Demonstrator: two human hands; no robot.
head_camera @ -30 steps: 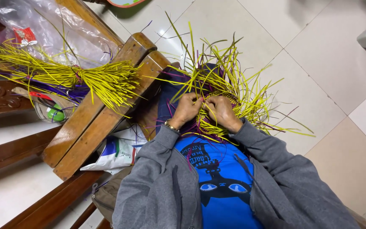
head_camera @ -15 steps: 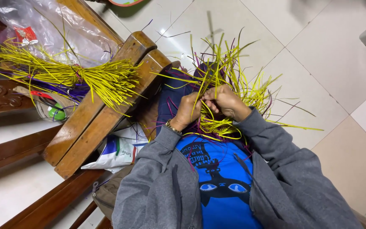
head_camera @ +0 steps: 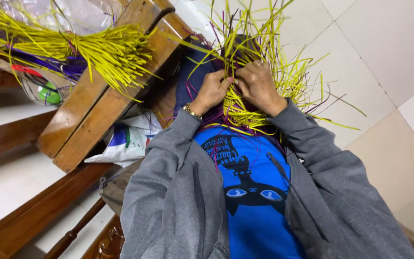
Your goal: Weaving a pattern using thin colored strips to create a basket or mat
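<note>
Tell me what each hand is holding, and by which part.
Both the left hand and the right hand grip the woven yellow and purple strips at the middle, where the loose ends fan upward.

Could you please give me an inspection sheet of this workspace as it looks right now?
Surface: the work rests in the person's lap, above a pale tiled floor.
Job's things: a half-woven piece of yellow and purple strips, loose ends fanning upward and to the right.
Clutter: a bundle of yellow strips lies across a wooden armrest; a clear plastic bag behind it; a white packet below it.
Grips: left hand and right hand both pinch strips at the middle of the weave, fingers closed; a ring on the right, a bracelet on the left wrist.
Cables: nothing seen.
Surroundings: carved dark wooden furniture on the left.
</note>
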